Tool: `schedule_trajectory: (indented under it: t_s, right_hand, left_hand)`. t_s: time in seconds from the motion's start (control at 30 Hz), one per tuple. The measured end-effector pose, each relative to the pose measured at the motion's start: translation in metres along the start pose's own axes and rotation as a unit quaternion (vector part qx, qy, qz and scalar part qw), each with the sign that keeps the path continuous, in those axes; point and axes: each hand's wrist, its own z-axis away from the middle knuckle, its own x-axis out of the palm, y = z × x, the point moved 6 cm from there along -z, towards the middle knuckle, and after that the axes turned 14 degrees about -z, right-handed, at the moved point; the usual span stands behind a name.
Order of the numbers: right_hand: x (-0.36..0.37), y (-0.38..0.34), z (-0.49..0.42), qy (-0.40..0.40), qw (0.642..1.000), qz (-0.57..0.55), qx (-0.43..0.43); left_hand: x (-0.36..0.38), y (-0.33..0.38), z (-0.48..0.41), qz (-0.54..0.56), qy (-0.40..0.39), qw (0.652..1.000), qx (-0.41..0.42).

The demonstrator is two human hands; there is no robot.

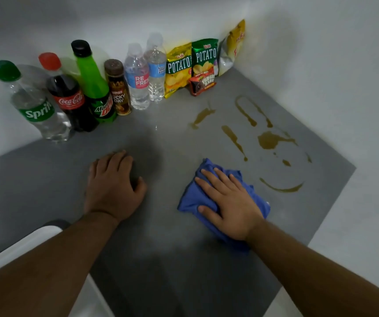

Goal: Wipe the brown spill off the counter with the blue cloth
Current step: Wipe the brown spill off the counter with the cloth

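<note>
My right hand (pixel 227 202) lies flat, fingers straight, pressing the crumpled blue cloth (pixel 192 199) onto the grey table (pixel 161 259), right of centre. The brown liquid spill (pixel 268 140) sits in streaks and puddles just beyond the cloth, apart from it. My left hand (pixel 113 186) rests palm-down on the table, fingers loosely bent, holding nothing. Drink bottles (pixel 92 83) and snack bags (pixel 179 67) line the far edge.

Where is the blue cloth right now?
In the head view, the blue cloth lies right of centre on the grey counter, pressed under the right hand, with the brown spill just beyond it toward the corner.
</note>
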Motion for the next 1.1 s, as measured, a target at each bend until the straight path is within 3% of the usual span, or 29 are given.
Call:
schedule_trajectory:
  t_s: [0.17,0.3,0.43,0.53,0.67,0.8,0.93,1.0,1.1]
  right_hand:
    - [0.014,-0.02,-0.025,0.062,0.99,0.005,0.126]
    - [0.034,-0.039,0.027,0.053,0.997,-0.003,0.053]
    - [0.021,-0.004,0.078,0.022,1.0,0.007,0.005]
    - [0.002,0.02,0.073,0.033,0.996,-0.01,0.079]
    - [0.011,0.001,0.049,0.075,0.977,-0.001,0.198]
    - [0.04,-0.039,0.079,0.054,0.99,-0.002,0.131]
    - [0.042,-0.026,0.13,0.014,0.998,-0.006,0.064]
    - [0.028,-0.004,0.146,0.019,0.997,-0.006,0.069]
    - [0.011,0.018,0.14,0.033,0.989,-0.016,0.145]
  left_hand:
    - [0.0,0.002,0.001,-0.009,0.002,1.0,0.006]
    - [-0.002,0.004,0.002,-0.011,0.009,1.0,0.015]
    - [-0.003,0.007,0.005,0.001,0.027,0.999,0.043]
    - [-0.004,0.012,0.005,-0.009,0.045,0.997,0.058]
    - [-0.005,0.016,0.005,-0.012,0.04,0.997,0.065]
    - [-0.008,0.022,0.004,-0.007,0.023,0.997,0.079]
    - [-0.016,0.044,0.015,0.017,0.011,0.993,0.115]
    - [-0.022,0.063,0.028,0.03,0.02,0.99,0.139]
    - [-0.025,0.098,0.046,0.061,0.026,0.983,0.172]
